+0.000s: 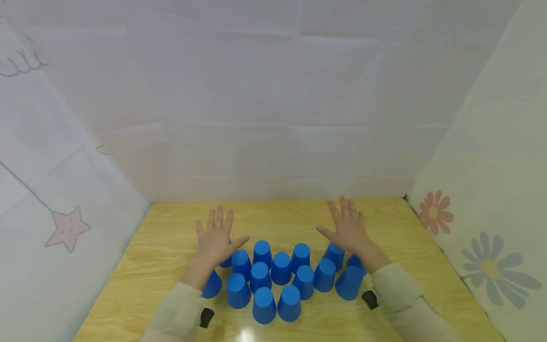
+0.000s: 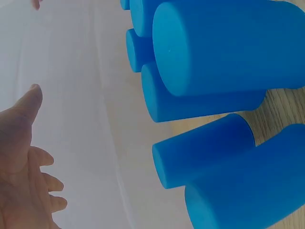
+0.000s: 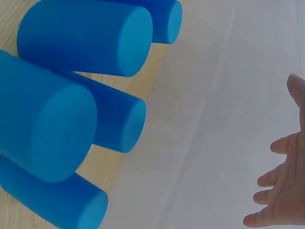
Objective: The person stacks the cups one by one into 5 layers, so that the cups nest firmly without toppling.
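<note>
Several blue cups stand upside down in a loose cluster, among them a front cup (image 1: 264,306), a middle cup (image 1: 281,269) and a right-hand cup (image 1: 349,283). My left hand (image 1: 215,243) is held over the cluster's left side, fingers spread, partly hiding the cups beneath it. Over the right side, my right hand (image 1: 349,230) is spread the same way, its thumb pointing inward. Neither holds anything. In the left wrist view the left hand (image 2: 21,167) appears apart from a large near cup (image 2: 228,47). The right wrist view likewise has a gap between the right hand (image 3: 286,186) and a cup (image 3: 86,38).
The cups stand on a wooden table (image 1: 171,228). A pale cloth wall (image 1: 273,142) rises behind its far edge, with side cloths bearing a pink star (image 1: 68,229) and a blue flower (image 1: 489,268). Small black objects (image 1: 206,317) show beside the sleeves.
</note>
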### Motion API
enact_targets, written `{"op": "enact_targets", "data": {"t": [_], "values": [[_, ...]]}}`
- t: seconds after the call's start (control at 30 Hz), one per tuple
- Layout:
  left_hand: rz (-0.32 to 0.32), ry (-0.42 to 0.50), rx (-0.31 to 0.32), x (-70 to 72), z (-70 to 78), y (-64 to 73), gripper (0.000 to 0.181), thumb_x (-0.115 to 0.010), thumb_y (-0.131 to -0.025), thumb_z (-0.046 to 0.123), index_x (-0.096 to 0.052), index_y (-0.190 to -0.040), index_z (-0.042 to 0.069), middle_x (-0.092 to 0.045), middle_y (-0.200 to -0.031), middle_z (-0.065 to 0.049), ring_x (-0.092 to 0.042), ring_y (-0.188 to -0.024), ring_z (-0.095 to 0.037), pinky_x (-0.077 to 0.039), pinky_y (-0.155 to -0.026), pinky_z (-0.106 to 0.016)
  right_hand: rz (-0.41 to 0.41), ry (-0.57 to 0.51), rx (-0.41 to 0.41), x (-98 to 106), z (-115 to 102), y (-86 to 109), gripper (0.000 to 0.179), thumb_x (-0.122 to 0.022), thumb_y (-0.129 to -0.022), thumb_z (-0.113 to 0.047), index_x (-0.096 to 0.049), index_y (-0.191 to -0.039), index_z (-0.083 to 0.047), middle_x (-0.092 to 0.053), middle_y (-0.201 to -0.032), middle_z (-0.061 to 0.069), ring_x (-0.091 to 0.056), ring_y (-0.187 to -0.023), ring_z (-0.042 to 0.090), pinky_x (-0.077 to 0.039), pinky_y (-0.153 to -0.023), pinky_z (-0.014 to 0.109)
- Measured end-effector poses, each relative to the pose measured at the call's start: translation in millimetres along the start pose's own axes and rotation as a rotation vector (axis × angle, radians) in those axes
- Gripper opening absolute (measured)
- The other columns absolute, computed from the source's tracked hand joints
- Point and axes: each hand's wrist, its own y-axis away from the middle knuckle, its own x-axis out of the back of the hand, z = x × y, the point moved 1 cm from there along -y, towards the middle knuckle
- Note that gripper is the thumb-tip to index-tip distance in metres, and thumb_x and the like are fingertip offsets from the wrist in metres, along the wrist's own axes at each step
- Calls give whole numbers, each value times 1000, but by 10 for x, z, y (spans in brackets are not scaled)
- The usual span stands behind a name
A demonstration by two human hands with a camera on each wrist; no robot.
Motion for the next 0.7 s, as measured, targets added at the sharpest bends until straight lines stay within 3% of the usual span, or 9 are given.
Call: {"op": "enact_targets", "data": {"t": [0.13, 0.33, 0.7], "values": [[10, 13, 12, 21, -59, 47, 89, -42, -77, 63, -11, -139, 8, -2, -140, -21, 7, -126, -34, 14, -90, -58, 21, 9, 6, 59, 64, 51, 81, -45, -79, -58, -20, -137, -7, -6, -139, 24, -2, -124, 41, -6, -91, 63], [38, 59, 18, 28, -157, 152, 91, -47, -75, 62, -12, -138, 7, -4, -140, -22, 4, -126, -35, 7, -90, -62, 46, -23, 13, 99, 155, 151, 80, -47, -80, -56, -20, -137, -7, -6, -139, 24, -3, -124, 41, -9, -90, 63], [80, 218, 50, -97, -457, 431, 93, -52, -73, 59, -14, -138, 4, -11, -139, -23, -7, -125, -38, -4, -89, -65, 109, -107, 31, 6, 341, 363, 75, -52, -81, -45, -22, -136, -4, -13, -135, 29, -9, -121, 46, -15, -89, 63]]}}
